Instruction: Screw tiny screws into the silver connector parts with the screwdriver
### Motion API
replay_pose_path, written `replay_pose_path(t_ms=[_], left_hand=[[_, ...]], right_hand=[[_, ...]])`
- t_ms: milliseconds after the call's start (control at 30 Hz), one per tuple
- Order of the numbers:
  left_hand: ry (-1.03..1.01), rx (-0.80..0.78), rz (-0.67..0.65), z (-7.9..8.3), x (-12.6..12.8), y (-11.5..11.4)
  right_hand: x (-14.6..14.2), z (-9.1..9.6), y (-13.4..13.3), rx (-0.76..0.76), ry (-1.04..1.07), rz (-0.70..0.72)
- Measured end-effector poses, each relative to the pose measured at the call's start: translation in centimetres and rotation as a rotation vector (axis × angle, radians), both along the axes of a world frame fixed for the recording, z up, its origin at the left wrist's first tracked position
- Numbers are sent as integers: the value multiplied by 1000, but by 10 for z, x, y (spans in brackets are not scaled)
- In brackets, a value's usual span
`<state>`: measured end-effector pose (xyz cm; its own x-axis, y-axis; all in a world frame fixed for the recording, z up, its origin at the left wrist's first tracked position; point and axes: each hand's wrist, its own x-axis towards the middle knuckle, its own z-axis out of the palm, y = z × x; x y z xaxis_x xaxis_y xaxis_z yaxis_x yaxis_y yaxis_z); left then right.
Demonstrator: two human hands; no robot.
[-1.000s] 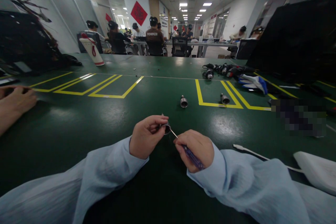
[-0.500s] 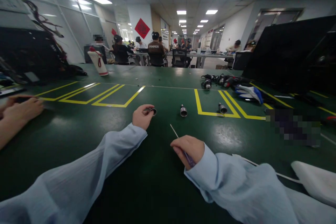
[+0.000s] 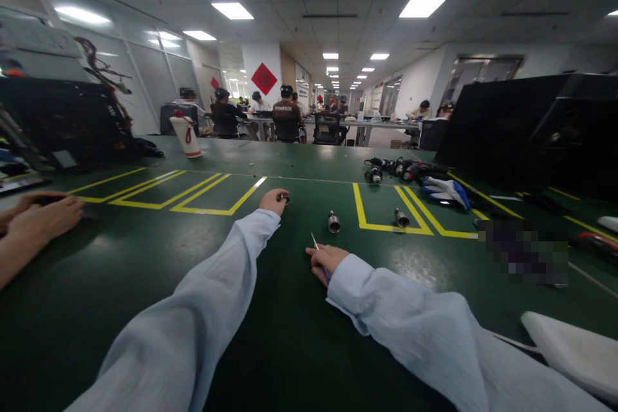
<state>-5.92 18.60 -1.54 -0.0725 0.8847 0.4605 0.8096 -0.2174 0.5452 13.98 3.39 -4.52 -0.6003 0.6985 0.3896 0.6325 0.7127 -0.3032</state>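
My left hand (image 3: 274, 202) is closed around a small round metal piece (image 3: 284, 198), held over the green table; the fingers hide much of it. My right hand (image 3: 328, 262), lower and to the right, grips a thin screwdriver (image 3: 314, 241) by its purple handle, shaft pointing up and away. Just beyond the right hand a cup-shaped metal part with a narrow stem (image 3: 334, 222) lies on the table. Another similar metal part (image 3: 402, 218) lies farther right, inside a yellow-taped outline.
Yellow tape outlines (image 3: 226, 211) mark the table (image 3: 270, 347). Back right are dark power-tool-like objects (image 3: 374, 174) and a blue-white glove (image 3: 447, 192). A white cup (image 3: 186, 137) stands back left. Another person's hands (image 3: 46, 219) hold something dark at left. A white device (image 3: 570, 347) lies right.
My left hand has moved slightly forward with the metal piece. My right hand has shifted a little left with the screwdriver. The camera view has tilted up.
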Motion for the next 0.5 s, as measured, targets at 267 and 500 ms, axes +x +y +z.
replay_pose_path(t_ms=[267, 500], left_hand=[[213, -13, -22, 8, 8, 5], [263, 135, 48, 17, 20, -17]], right_hand=[[-4, 2, 3, -14, -25, -5], [3, 5, -3, 55, 35, 43]])
